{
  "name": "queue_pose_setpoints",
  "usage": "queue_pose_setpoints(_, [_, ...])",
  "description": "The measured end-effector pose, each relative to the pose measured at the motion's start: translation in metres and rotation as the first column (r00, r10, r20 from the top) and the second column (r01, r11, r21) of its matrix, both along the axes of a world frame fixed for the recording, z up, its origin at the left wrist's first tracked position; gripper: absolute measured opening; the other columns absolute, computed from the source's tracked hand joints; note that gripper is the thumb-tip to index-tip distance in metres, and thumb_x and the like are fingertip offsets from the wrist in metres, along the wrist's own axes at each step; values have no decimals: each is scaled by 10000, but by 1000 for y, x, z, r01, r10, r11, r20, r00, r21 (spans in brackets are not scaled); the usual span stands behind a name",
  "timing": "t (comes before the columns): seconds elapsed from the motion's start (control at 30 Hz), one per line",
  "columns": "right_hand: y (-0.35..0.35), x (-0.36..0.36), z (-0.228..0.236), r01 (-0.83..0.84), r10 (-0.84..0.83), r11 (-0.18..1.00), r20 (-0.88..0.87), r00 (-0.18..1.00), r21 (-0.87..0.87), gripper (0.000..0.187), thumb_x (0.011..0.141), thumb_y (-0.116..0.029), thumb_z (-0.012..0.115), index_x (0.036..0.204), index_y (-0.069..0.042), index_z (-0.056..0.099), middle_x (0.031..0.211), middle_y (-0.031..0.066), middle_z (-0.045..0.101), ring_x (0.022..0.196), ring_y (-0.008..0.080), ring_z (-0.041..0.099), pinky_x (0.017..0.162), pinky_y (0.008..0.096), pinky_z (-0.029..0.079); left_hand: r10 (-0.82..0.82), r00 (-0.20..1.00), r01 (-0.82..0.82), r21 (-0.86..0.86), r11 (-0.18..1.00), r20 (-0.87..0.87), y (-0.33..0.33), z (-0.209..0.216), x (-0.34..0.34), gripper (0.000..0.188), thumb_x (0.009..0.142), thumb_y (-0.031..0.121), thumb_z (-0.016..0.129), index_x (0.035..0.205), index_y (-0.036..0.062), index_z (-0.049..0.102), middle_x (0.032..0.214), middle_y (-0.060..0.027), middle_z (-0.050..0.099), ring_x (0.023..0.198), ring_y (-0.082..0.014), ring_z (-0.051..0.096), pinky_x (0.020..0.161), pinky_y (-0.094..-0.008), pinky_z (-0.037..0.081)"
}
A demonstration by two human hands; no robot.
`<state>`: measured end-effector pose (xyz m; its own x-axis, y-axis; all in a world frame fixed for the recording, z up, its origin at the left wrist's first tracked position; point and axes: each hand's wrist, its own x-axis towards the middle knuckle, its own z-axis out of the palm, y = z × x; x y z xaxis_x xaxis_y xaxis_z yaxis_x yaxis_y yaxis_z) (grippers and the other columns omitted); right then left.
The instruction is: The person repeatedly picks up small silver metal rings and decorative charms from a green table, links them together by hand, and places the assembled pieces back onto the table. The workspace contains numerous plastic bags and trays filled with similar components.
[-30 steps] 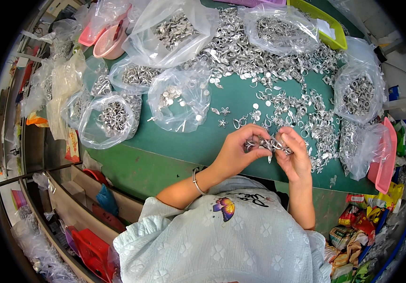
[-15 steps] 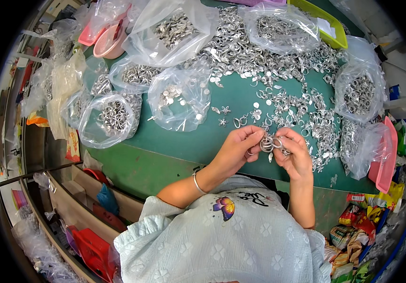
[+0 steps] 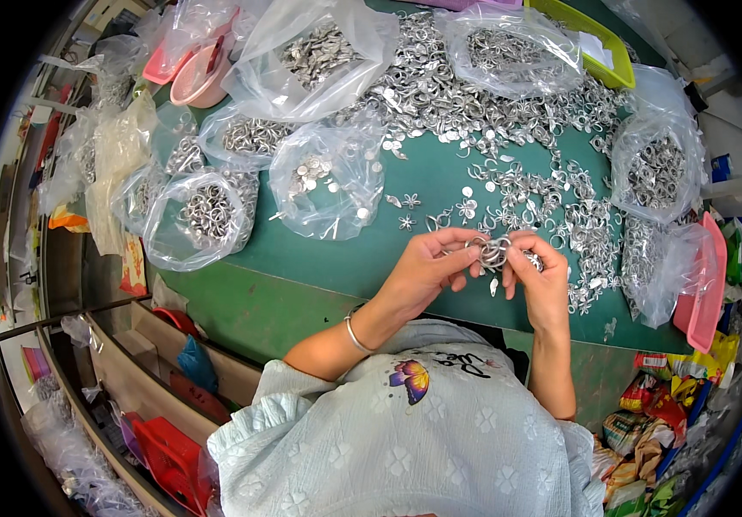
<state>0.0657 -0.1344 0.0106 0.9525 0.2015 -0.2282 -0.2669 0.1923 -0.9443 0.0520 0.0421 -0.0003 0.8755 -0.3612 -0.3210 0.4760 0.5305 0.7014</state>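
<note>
Green table (image 3: 324, 258) beneath silvery rings (image 3: 593, 246); green floor (image 3: 246, 306) below

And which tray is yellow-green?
The yellow-green tray at the back right of the table, beside a clear bag; pink trays sit far left and near right.

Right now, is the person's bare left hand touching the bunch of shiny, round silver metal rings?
Touching. The head view shows the bare left hand gripping the bunch of silver metal rings, its thumb and fingertips right against the metal.
</note>
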Motion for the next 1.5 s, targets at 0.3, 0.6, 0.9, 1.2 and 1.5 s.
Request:
queue_pose_setpoints(0.3, [2, 4, 2, 157, 145, 846, -502, 852, 510, 194, 872, -202, 511, 779, -34, 539, 646, 34, 511, 496, 98, 465, 382, 216, 344, -88, 963, 11, -290, 957, -254, 0, -3, 5, 272, 870, 246, 531, 946, -15, 547, 743, -33, 537, 515, -32, 383, 429, -145, 303])
queue_pose_setpoints(0.6, [14, -2, 5, 137, -91, 972, -232, 968, 192, 191, 864, -180, 532, 803, 0, 556, 718, 52, 551, 551, 100, 522, 389, 203, 390, -162, 923, 21, -374, 927, -349, 0, -13, 6, 209, 881, 168, 488, 973, -17, 514, 749, -54, 540, 508, -21, 371, 397, -146, 286])
queue_pose_setpoints(0.9, [15, -2, -4, 134, -125, 982, -71, 990, 131, 180, 851, -150, 556, 820, 27, 573, 741, 83, 575, 503, 94, 509, 369, 205, 401, -112, 993, 108, -81, 991, -35, 2, 1, -1, 304, 859, 88, 473, 1152, 14, 446, 741, -69, 560, 481, -54, 394, 407, -170, 298])
queue_pose_setpoints(1.2, [19, -1, 2, 122, -116, 985, -52, 992, 120, 144, 836, -115, 572, 827, 28, 557, 730, 89, 558, 500, 113, 527, 379, 212, 437, -18, 815, -381, 559, 737, 580, -1, -10, -3, 211, 743, 43, 648, 936, -6, 581, 735, -19, 571, 567, -49, 446, 515, -187, 367])
queue_pose_setpoints(1.5, [18, -3, 10, -125, 121, 991, -66, 990, -54, 202, 776, 19, 586, 970, 28, 529, 829, 60, 545, 533, 85, 532, 383, 188, 412, -15, 995, -10, -235, 972, -101, 7, -14, 2, 123, 850, 135, 555, 869, 16, 528, 660, 38, 442, 509, -15, 327, 436, -163, 267])
